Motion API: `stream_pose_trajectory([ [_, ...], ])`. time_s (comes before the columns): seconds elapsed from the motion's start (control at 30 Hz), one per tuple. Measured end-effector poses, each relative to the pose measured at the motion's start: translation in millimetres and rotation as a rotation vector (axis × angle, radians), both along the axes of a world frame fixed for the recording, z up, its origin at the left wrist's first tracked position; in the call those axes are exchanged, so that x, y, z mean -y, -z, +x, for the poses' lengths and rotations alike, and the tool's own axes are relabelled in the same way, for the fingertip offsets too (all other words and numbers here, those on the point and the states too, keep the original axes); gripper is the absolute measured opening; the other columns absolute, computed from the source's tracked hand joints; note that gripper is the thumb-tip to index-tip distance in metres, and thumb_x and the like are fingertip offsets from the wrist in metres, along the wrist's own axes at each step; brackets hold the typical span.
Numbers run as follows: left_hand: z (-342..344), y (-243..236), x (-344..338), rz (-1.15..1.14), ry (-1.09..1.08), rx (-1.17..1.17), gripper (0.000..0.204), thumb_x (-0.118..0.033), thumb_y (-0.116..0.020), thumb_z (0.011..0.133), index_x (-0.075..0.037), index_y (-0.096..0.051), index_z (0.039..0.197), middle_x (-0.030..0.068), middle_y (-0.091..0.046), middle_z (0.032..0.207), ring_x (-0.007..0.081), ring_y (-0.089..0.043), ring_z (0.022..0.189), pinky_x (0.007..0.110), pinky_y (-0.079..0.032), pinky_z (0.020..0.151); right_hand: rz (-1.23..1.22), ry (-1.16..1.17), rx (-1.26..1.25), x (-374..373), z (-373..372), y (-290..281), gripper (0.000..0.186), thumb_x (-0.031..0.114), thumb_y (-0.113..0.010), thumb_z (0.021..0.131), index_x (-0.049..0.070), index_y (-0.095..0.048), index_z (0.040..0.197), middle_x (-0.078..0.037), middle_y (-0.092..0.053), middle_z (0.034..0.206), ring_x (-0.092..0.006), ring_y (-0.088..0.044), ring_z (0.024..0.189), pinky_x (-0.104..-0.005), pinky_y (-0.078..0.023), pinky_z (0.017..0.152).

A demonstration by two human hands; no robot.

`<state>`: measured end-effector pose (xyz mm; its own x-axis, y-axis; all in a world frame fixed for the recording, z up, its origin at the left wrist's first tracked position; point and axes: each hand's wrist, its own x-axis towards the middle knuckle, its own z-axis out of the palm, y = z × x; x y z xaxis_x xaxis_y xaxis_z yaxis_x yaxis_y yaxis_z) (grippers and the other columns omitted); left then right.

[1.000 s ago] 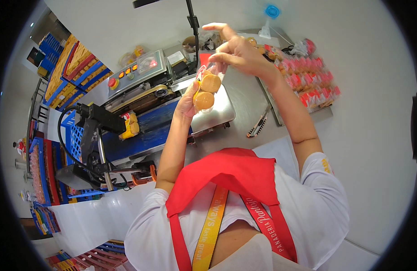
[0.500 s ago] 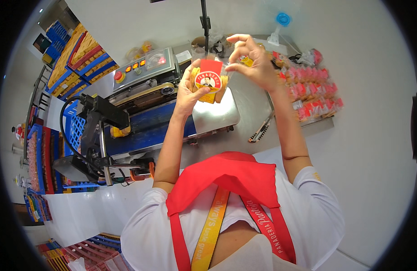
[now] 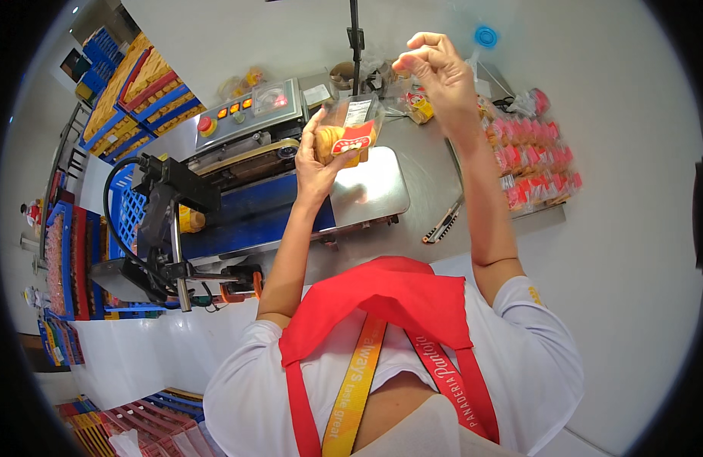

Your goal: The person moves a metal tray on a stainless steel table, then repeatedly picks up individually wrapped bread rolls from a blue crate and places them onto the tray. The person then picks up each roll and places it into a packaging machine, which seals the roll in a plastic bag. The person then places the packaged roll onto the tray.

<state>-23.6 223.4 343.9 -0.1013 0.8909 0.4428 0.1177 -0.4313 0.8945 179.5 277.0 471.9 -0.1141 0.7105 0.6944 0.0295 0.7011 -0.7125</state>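
My left hand [image 3: 316, 169] is closed round a clear bag [image 3: 350, 122] of round golden baked pieces with a red label, its upper part see-through. Above and right of the bag, my right hand [image 3: 443, 80] is raised with fingers curled toward the thumb; I cannot make out whether anything is between the fingertips. Below the bag lie a machine's blue belt [image 3: 256, 221] and shiny steel plate [image 3: 374, 186]. A box cutter [image 3: 443, 225] lies on the steel table [image 3: 416, 183].
A control panel [image 3: 252, 110] stands behind the belt, a black machine head [image 3: 188, 190] at left with another pack [image 3: 190, 219] beside it. Rows of red-labelled packs [image 3: 534, 156] sit at right, a blue-topped stand [image 3: 485, 36] behind. A blue basket [image 3: 127, 198] and stacked trays [image 3: 138, 72] are leftward.
The bag has turned from showing round pieces to its red label, and now tilts with its clear end upright. My right hand has moved up and right, away from the bag.
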Motion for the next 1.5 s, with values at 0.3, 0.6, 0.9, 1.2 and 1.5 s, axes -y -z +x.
stream_pose_trajectory([
  [0.3,12.0,13.3,-3.4,-0.03,0.142,0.166,0.087,0.008,-0.075,0.066,-0.008,-0.03,0.138,0.003,-0.05,0.11,0.0152,-0.057,0.102,0.028,-0.051,0.089,-0.016,0.163,0.455,-5.0,-13.6,34.0,0.022,0.019,-0.074,0.074,0.0,-0.064,0.078,-0.008,-0.063,0.07,-0.0197,-0.062,0.068,-0.0323,-0.049,0.062],
  [0.6,7.2,59.3,-12.2,-0.129,0.153,0.093,0.089,-0.007,-0.081,0.066,-0.012,-0.031,0.14,0.0071,-0.045,0.117,0.0178,-0.053,0.104,0.029,-0.048,0.087,-0.142,0.103,0.09,27.5,-27.0,142.7,0.009,0.007,-0.07,0.077,0.004,-0.067,0.085,-0.004,-0.064,0.083,-0.0103,-0.058,0.065,-0.022,-0.046,0.056],
  [0.9,12.1,14.6,10.5,0.129,-0.41,-0.219,0.029,-0.006,-0.076,0.073,0.001,-0.061,0.098,0.0051,-0.061,0.091,0.0108,-0.06,0.079,0.023,-0.051,0.07,-0.366,0.023,-0.136,25.8,-36.0,155.8,0.006,0.005,-0.068,0.079,0.0,-0.065,0.08,-0.002,-0.065,0.074,-0.0067,-0.059,0.065,-0.0215,-0.047,0.06],
  [1.2,13.1,6.6,16.8,0.1,-0.482,-0.192,0.014,-0.005,-0.069,0.08,0.002,-0.069,0.092,0.0067,-0.067,0.078,0.0094,-0.063,0.07,0.023,-0.05,0.064,-0.351,0.013,-0.118,26.0,-43.1,155.0,0.004,0.004,-0.066,0.08,0.0,-0.067,0.081,-0.002,-0.066,0.075,-0.0063,-0.06,0.066,-0.0216,-0.048,0.062],
  [1.5,-11.3,25.3,13.5,-0.293,-0.143,0.245,0.017,-0.01,-0.072,0.079,0.003,-0.07,0.09,0.0035,-0.068,0.08,0.0058,-0.058,0.07,0.02,-0.046,0.066,-0.372,0.043,0.07,28.6,-34.5,146.0,0.006,0.006,-0.065,0.08,0.0,-0.067,0.081,-0.004,-0.066,0.074,-0.0078,-0.06,0.065,-0.0236,-0.048,0.06],
])
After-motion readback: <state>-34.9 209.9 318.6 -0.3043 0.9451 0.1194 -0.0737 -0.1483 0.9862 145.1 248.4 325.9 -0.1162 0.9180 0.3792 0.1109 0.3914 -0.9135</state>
